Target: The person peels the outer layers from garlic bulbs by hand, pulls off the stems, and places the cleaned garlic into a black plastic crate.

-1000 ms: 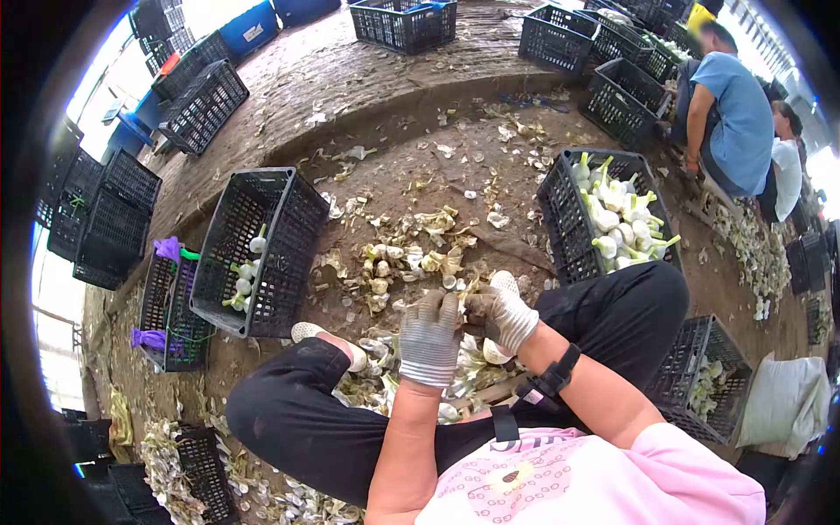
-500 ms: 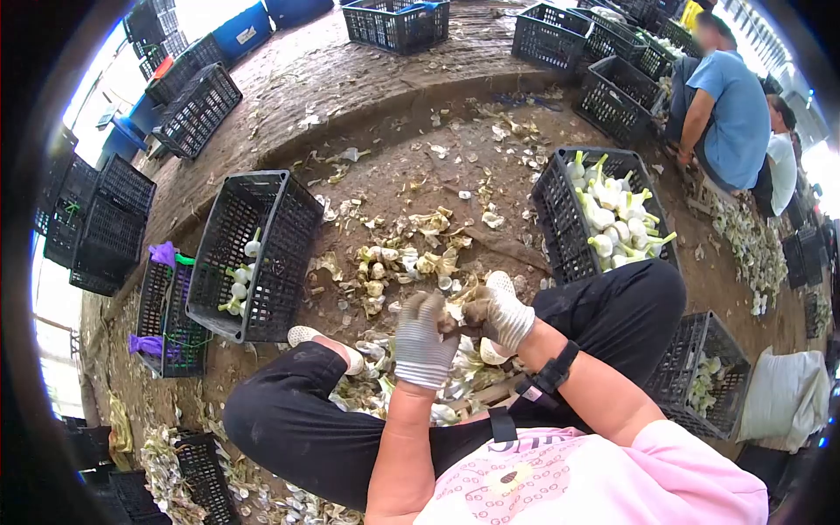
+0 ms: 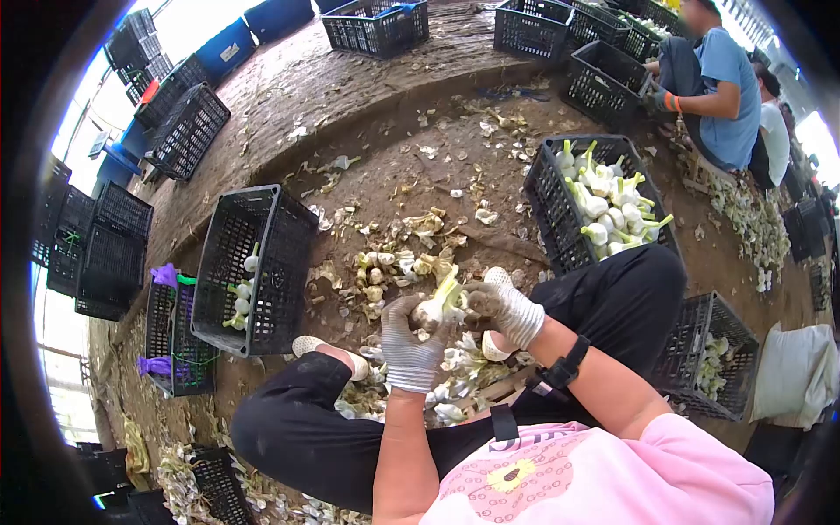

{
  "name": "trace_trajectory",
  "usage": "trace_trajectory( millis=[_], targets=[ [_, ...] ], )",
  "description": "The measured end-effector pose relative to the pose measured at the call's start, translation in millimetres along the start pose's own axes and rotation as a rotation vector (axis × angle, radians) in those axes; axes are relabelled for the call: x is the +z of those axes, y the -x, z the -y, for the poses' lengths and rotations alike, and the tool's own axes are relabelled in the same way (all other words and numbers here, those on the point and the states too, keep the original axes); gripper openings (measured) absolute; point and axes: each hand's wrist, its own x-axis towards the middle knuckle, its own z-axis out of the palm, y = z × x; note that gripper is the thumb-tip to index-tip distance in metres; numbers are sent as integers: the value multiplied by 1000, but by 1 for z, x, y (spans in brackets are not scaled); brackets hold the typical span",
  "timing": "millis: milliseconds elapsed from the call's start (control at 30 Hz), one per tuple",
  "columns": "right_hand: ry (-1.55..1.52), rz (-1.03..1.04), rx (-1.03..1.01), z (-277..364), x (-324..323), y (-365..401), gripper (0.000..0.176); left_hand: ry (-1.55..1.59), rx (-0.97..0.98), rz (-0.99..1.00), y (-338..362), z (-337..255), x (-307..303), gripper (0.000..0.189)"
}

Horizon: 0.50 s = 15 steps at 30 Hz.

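My left hand (image 3: 411,346), in a dirty white knit glove, is closed around a garlic bulb (image 3: 430,310). Its pale green stem (image 3: 449,282) points up and to the right. On the right, my gloved right hand (image 3: 507,313) has its fingers curled in against the stem side of the bulb; whatever they pinch is hidden. Beneath both hands lies a heap of garlic skins (image 3: 459,372). Ahead of them on the ground is a cluster of unpeeled garlic bulbs (image 3: 374,276) with dry brown skins.
A black crate of trimmed white garlic (image 3: 547,206) stands front right. Another crate (image 3: 293,262), front left, holds several bulbs. A crate with purple ties (image 3: 157,328) is beside it. A person in a blue shirt (image 3: 731,109) sits far right. A white sack (image 3: 794,376) lies at right.
The garlic bulb and its stem now show plainly between my hands, where the fingers covered most of it. My left hand has turned and moved slightly left. The view has shifted a little.
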Motion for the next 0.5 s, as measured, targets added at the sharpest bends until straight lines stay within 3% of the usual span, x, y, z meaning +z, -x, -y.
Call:
trace_trajectory(
  millis=[33, 100, 133, 233, 300, 333, 400, 433, 467, 500],
  targets=[
    [225, 11, -88, -7, -2, -8, 34, 18, 6, 19, 1, 1, 4, 50],
    [153, -64, 30, -14, -2, -12, 34, 49, 12, 53, 4, 2, 9, 53],
    [17, -37, -6, -20, -7, -15, 34, 483, -372, 128, 10, -3, 11, 51],
    [-282, 27, -82, -28, -10, -23, 35, 1216, -619, 120, 2, -14, -3, 49],
    [-339, 29, -104, -4, 19, -4, 35, 1131, -591, 188, 3, -7, -2, 48],
    [-175, -111, -86, -2, 18, -3, 31, 1031, -577, 172, 1, -11, -2, 49],
    [51, -33, -181, -2, 17, -1, 29, 832, -540, 76, 2, -17, 3, 47],
    [165, 8, -223, -2, 17, 0, 28, 931, -586, 115, 4, -6, 9, 46],
    [576, -18, -255, -2, 19, 4, 24, 1027, -634, 154, 7, 13, 18, 45],
    [578, 57, -274, -4, 19, 6, 23, 861, -557, 165, 6, 6, 15, 43]
  ],
)
